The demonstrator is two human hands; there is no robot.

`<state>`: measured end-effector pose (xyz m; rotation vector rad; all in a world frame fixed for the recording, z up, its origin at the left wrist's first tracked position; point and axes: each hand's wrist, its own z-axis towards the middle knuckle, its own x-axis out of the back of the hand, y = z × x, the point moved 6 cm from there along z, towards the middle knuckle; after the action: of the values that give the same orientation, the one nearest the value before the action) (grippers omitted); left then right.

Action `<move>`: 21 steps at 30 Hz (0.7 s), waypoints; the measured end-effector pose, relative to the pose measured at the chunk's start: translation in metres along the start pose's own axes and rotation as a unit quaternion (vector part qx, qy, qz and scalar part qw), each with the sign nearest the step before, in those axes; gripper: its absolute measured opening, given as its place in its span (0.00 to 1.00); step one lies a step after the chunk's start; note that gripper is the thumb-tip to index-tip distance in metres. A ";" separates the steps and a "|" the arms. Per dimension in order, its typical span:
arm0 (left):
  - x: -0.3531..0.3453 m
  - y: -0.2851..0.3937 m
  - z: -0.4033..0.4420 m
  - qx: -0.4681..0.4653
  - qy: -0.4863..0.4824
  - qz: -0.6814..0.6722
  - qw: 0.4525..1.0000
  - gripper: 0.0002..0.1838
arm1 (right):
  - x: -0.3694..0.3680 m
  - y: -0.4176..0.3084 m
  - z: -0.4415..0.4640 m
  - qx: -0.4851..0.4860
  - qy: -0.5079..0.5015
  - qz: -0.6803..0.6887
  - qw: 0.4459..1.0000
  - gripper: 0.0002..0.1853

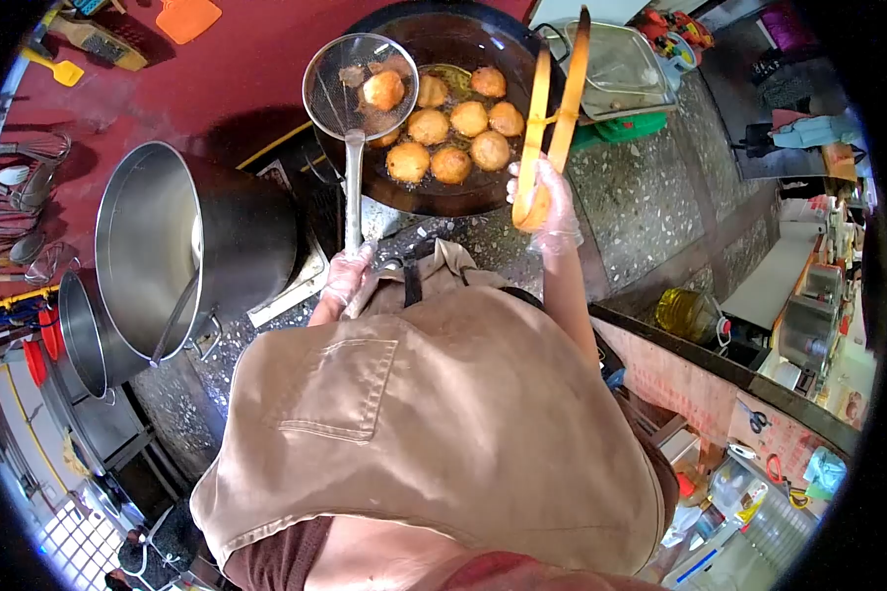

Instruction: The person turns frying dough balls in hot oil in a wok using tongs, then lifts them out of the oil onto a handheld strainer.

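My left hand point(348, 276), in a clear glove, is closed round the handle of a wire skimmer point(354, 187). One golden fried ball point(383, 90) and some darker bits lie in the skimmer's mesh, over the left side of a wide dark pan point(379, 195). Several browned balls point(468, 119) float in the pan's oil. My right hand point(554, 212), also gloved, grips long wooden tongs point(534, 148) near their curved end. The tongs' tips point up past the pan's right edge, apart, with nothing between them.
A tall metal pot point(148, 246) stands left of the pan, with a long handle leaning in it. A wire-rack tray point(621, 74) sits right of the pan. An oil bottle point(685, 313) is at the lower right. Whisks point(44, 148) hang at the far left.
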<state>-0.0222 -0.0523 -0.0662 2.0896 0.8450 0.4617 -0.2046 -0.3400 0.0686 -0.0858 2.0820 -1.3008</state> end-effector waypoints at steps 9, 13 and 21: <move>-0.002 0.001 0.008 0.003 0.009 0.040 0.999 0.18 | 0.017 -0.004 -0.011 -0.004 0.054 0.012 0.998 0.18; -0.002 -0.001 0.010 0.003 0.012 0.027 1.000 0.19 | 0.019 0.000 -0.007 -0.014 0.051 0.004 0.999 0.17; -0.005 -0.001 0.008 0.001 0.024 -0.012 1.000 0.16 | 0.028 0.001 0.000 -0.024 0.049 -0.025 0.998 0.18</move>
<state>-0.0219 -0.0599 -0.0720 2.0752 0.8980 0.4989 -0.2254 -0.3504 0.0537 -0.0982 2.2064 -1.3088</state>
